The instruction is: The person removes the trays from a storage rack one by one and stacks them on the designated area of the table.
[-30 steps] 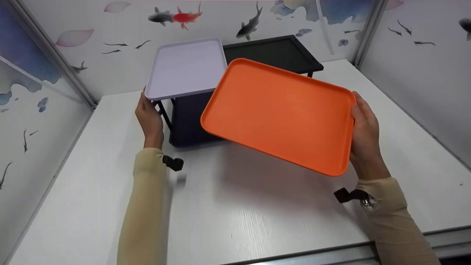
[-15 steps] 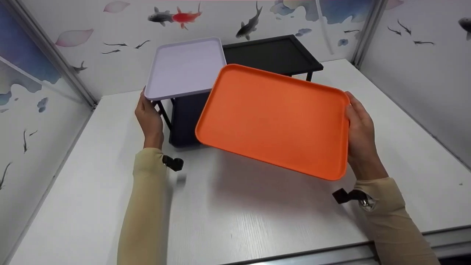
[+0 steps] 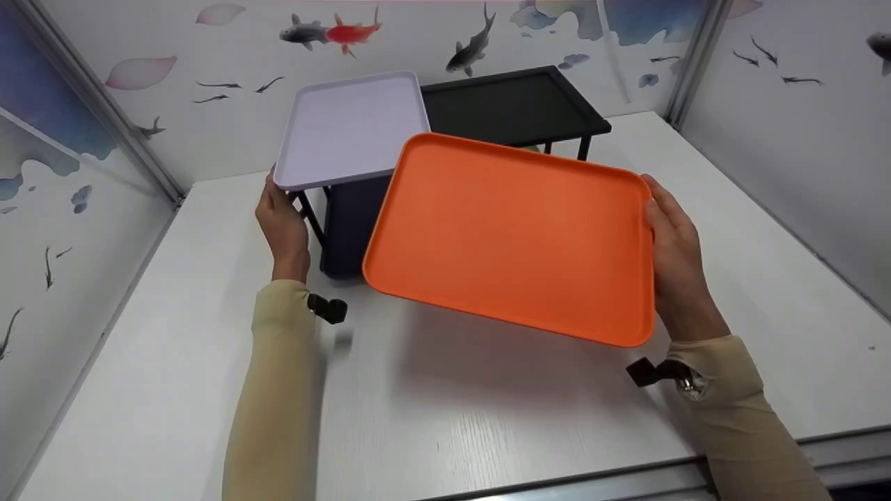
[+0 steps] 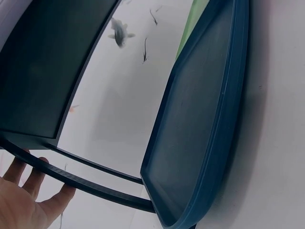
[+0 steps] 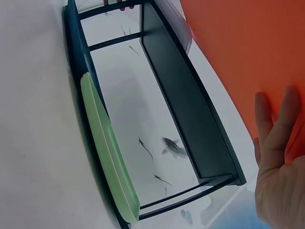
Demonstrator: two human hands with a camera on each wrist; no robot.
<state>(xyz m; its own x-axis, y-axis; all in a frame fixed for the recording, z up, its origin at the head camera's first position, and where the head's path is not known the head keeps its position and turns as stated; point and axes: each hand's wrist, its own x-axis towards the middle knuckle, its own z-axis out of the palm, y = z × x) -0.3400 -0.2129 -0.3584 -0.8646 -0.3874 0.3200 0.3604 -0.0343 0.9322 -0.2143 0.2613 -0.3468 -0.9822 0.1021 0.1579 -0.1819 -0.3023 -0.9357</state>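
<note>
My right hand holds an orange tray by its right edge. The tray hangs tilted above the table, in front of a black two-tier rack. On the left of the rack's top shelf lies a lavender tray. My left hand grips the rack's left leg, just below that tray's corner; in the left wrist view its fingers lie against the leg. A dark blue tray sits on the lower level. Beside it is a green tray, mostly hidden by the orange one in the head view.
The rack stands on a white table near the back wall, which is printed with fish. Panels with metal posts enclose the left and right sides. A metal rail runs along the front edge.
My right hand has brought the orange tray a little left and down, closer to me, with less tilt. A bit of green now shows above its far edge. My left hand stays in place.
</note>
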